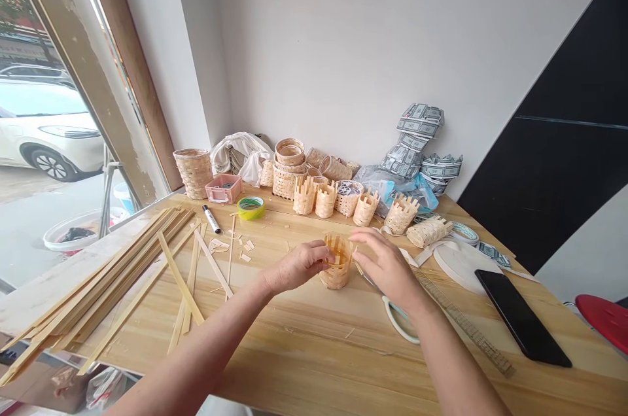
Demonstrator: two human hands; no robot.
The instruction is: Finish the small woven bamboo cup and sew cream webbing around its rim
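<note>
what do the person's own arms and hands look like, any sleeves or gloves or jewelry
The left hand and right hand are ungloved, with slender fingers. Both forearms are bare as far as the picture shows; no sleeve comes into view. No watch or bracelet shows at either wrist, nor any markings. Some fingertips are hidden.

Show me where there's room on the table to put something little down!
A roomy bare patch of table is in front of the small basket, between the left forearm and right forearm; only tiny shavings lie there. A slimmer one runs between the ruler and the phone. It's crowded along the wall, with baskets, and on the left, with wood strips.
</note>
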